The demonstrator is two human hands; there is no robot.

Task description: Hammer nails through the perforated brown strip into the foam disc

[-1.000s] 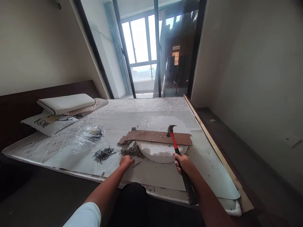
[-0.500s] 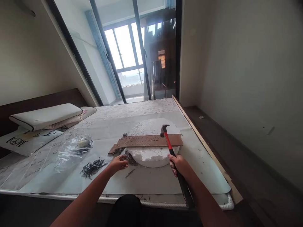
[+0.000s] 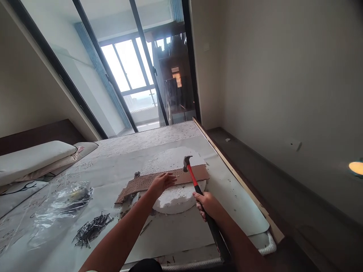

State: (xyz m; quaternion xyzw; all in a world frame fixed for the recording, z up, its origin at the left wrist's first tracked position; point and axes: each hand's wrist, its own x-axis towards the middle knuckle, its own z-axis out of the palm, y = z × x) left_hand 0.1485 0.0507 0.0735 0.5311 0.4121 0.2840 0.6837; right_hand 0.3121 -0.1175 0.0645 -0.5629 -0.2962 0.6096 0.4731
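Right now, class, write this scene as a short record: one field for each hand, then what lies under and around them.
left hand: open, fingers over a brown perforated strip
right hand: gripping a red-and-black claw hammer
under the strip: white foam disc
beside the work: loose nails, clear plastic bag

Clear plastic bag [image 3: 61, 211] contents too blurred to identify; specks on the brown board [image 3: 141, 183] too small to tell; white pillow [image 3: 31, 160] cut off at left frame edge.
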